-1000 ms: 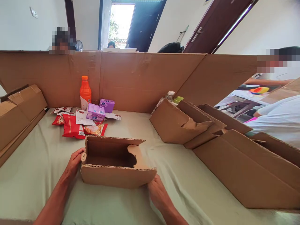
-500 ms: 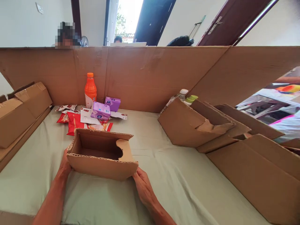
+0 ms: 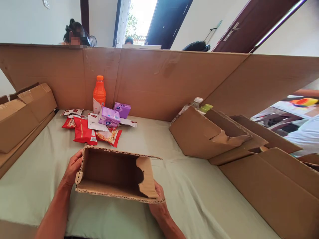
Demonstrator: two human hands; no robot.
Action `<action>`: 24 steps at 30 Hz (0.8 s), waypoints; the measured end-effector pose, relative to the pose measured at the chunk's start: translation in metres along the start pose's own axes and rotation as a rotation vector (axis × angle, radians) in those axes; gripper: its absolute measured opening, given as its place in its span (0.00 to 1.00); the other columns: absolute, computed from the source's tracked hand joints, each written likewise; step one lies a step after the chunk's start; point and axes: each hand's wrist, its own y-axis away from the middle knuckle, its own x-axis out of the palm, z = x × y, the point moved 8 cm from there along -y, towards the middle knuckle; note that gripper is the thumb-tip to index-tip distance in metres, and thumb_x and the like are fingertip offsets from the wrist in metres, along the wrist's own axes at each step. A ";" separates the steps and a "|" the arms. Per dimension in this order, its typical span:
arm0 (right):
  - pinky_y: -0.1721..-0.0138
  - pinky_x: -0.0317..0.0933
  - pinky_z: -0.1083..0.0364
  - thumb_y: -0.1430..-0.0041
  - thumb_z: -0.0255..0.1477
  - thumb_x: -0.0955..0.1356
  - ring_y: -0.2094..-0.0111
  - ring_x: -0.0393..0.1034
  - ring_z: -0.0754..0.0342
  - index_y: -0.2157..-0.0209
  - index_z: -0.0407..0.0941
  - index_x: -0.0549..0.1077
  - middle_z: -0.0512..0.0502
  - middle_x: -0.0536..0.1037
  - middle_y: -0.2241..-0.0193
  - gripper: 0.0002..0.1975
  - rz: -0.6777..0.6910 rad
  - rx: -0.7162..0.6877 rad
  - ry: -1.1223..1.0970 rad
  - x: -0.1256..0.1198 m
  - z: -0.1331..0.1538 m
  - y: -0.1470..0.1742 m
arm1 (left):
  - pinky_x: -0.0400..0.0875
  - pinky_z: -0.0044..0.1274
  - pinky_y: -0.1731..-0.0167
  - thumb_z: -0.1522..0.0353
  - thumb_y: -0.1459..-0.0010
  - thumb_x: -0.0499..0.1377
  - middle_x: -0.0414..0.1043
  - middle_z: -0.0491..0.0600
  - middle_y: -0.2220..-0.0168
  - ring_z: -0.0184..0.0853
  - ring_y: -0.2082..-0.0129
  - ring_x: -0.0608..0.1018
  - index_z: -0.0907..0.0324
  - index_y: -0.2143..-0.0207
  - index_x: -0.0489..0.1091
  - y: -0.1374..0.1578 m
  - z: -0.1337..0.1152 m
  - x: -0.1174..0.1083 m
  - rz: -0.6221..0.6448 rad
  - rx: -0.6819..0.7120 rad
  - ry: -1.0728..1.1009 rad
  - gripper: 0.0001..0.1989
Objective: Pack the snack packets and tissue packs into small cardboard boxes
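Between my hands is a small open cardboard box (image 3: 104,195), its mouth tilted towards me and nothing visible inside. My left hand (image 3: 73,167) grips its left end, with the fingers partly behind the wall. At the right end, my right hand (image 3: 158,199) holds the box by its side, below a flap with a curved cut-out (image 3: 147,177). Just beyond the box lie a red snack packet (image 3: 83,131) and a second packet with a food picture (image 3: 108,136). Purple tissue packs (image 3: 109,117) and white printed cards (image 3: 96,122) are heaped behind them.
An orange bottle (image 3: 99,94) stands by the tall cardboard wall (image 3: 149,83). At the right, a cut box (image 3: 199,132) holds bottles, beside another cardboard box (image 3: 269,186). More cardboard (image 3: 27,116) lines the left edge. A person (image 3: 76,33) is beyond the wall.
The box has tipped so more of its inside faces me, and it has shifted right and slightly down. My hands have moved with it, and the view has turned slightly.
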 end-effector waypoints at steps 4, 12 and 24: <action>0.52 0.70 0.48 0.38 0.51 0.66 0.55 0.75 0.42 0.53 0.45 0.80 0.41 0.83 0.58 0.26 0.030 0.062 -0.019 0.008 0.000 -0.002 | 0.71 0.24 0.73 0.56 0.58 0.72 0.74 0.43 0.77 0.33 0.74 0.76 0.60 0.65 0.77 -0.007 0.000 -0.001 -0.039 0.048 -0.027 0.21; 0.55 0.69 0.51 0.38 0.50 0.67 0.54 0.74 0.43 0.54 0.45 0.81 0.41 0.83 0.58 0.25 0.145 0.045 -0.038 0.018 0.006 -0.002 | 0.70 0.22 0.73 0.62 0.65 0.72 0.74 0.42 0.78 0.37 0.71 0.78 0.59 0.72 0.73 -0.002 -0.010 -0.005 -0.130 0.086 -0.011 0.17; 0.58 0.69 0.52 0.44 0.47 0.72 0.60 0.74 0.45 0.55 0.44 0.81 0.42 0.83 0.62 0.23 0.118 0.102 -0.067 0.009 0.007 -0.022 | 0.74 0.26 0.70 0.53 0.44 0.66 0.76 0.46 0.68 0.33 0.70 0.77 0.61 0.63 0.74 -0.009 0.010 -0.013 -0.160 0.028 -0.060 0.20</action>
